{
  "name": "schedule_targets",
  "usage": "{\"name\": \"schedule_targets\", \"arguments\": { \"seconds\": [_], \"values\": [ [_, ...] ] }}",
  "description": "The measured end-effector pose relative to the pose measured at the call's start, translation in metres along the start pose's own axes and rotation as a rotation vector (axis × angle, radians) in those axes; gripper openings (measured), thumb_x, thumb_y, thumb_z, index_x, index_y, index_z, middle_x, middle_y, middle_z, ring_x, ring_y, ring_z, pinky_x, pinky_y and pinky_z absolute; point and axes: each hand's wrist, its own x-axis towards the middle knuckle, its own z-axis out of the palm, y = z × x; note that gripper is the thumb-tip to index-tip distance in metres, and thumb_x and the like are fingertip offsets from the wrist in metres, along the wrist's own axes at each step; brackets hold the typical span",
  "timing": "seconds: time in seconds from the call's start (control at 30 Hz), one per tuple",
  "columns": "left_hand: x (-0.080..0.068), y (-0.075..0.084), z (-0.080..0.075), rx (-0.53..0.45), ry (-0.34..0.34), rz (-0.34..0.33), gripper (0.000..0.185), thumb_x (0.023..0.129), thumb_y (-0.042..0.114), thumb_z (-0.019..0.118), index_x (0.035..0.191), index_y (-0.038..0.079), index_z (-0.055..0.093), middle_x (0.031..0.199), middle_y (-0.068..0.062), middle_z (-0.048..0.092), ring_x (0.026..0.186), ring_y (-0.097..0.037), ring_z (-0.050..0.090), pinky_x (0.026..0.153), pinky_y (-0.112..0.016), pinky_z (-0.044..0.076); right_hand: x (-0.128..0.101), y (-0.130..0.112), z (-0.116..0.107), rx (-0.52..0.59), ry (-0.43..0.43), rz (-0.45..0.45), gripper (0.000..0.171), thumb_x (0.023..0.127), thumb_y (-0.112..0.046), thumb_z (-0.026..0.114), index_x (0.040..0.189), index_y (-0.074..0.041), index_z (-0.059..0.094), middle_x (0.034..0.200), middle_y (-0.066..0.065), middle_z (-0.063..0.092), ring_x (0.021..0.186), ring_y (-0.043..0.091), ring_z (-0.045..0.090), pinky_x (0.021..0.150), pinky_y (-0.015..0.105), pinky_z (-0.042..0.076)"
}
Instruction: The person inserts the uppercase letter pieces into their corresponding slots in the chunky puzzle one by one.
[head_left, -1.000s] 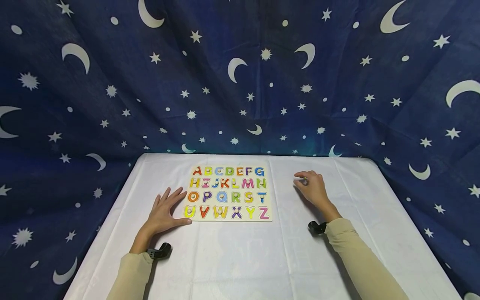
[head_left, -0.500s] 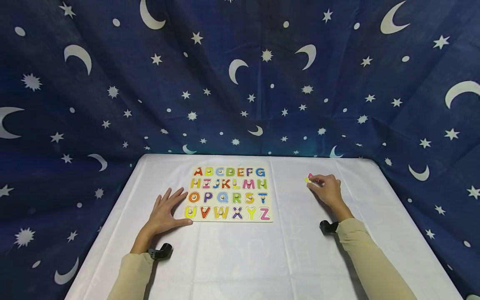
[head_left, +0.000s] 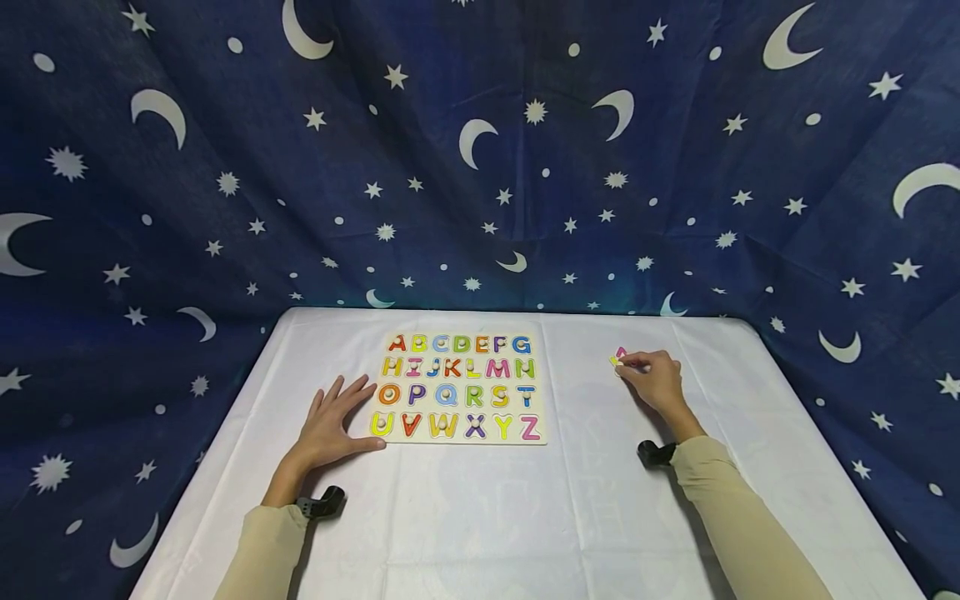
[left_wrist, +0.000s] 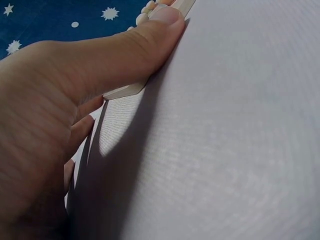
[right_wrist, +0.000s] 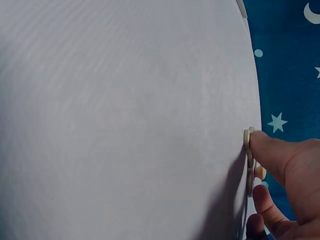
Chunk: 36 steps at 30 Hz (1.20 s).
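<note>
Wooden letter pieces [head_left: 619, 357], pink and yellow at their visible edges, sit pinched under the fingertips of the right hand [head_left: 656, 381], whose grip closes on them well to the right of the alphabet puzzle board [head_left: 459, 386], seemingly to set them down on the surface. The left hand [head_left: 330, 427] lies flat with fingers spread and grip released, thumb against the board's near-left corner, probably to steady it. White cloth [head_left: 480, 517] covers the surface, backed by a navy moon-and-star curtain [head_left: 225, 167].

One puzzle board [head_left: 459, 438], twenty-six slots, two loose letter pieces [head_left: 618, 357], two hands [head_left: 327, 427]
</note>
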Motion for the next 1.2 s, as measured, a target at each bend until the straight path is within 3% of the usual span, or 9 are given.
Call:
{"name": "schedule_targets", "arguments": {
  "seconds": [0.17, 0.4, 0.8, 1.03, 1.2],
  "values": [
    [-0.001, 0.001, 0.0, -0.002, -0.007, 0.001, 0.103, 0.067, 0.054, 0.09, 0.151, 0.011, 0.051, 0.164, -0.015, 0.036, 0.154, -0.048, 0.012, 0.122, -0.068, 0.0, -0.002, -0.006, 0.005, 0.009, 0.036, -0.064, 0.016, 0.087, -0.006, 0.079, 0.098, 0.006, 0.078, 0.098, 0.025, 0.074, 0.102, 0.042, 0.057, 0.088, 0.054, 0.032],
    [-0.004, -0.001, -0.001, 0.002, -0.001, 0.001, 0.102, 0.067, 0.053, 0.091, 0.151, 0.01, 0.052, 0.163, -0.016, 0.037, 0.154, -0.049, 0.013, 0.122, -0.069, 0.001, -0.009, -0.041, 0.013, 0.058, 0.037, -0.122, 0.016, 0.087, -0.011, 0.082, 0.098, 0.001, 0.08, 0.103, 0.025, 0.071, 0.106, 0.039, 0.055, 0.091, 0.054, 0.034],
    [-0.003, -0.004, -0.001, 0.009, -0.009, -0.009, 0.103, 0.067, 0.054, 0.09, 0.152, 0.011, 0.05, 0.164, -0.015, 0.036, 0.154, -0.048, 0.011, 0.122, -0.068, -0.001, -0.044, -0.116, 0.049, 0.149, -0.119, -0.196, 0.014, 0.081, -0.015, 0.088, 0.092, -0.009, 0.082, 0.104, 0.011, 0.062, 0.099, 0.03, 0.048, 0.078, 0.039, 0.04],
    [-0.002, -0.004, 0.0, 0.008, -0.01, -0.01, 0.104, 0.067, 0.054, 0.091, 0.152, 0.011, 0.05, 0.164, -0.015, 0.036, 0.154, -0.048, 0.011, 0.122, -0.068, -0.001, -0.065, -0.14, 0.072, 0.155, -0.244, -0.227, 0.01, 0.08, -0.017, 0.089, 0.085, -0.018, 0.081, 0.101, 0.002, 0.06, 0.097, 0.024, 0.044, 0.078, 0.036, 0.042],
    [-0.001, -0.004, 0.0, 0.009, -0.01, -0.005, 0.103, 0.067, 0.054, 0.09, 0.152, 0.011, 0.05, 0.164, -0.015, 0.036, 0.154, -0.047, 0.011, 0.122, -0.069, -0.001, -0.076, -0.147, 0.081, 0.122, -0.272, -0.295, 0.012, 0.078, -0.015, 0.09, 0.082, -0.018, 0.08, 0.099, 0.002, 0.061, 0.092, 0.024, 0.045, 0.078, 0.038, 0.04]
  ]
}}
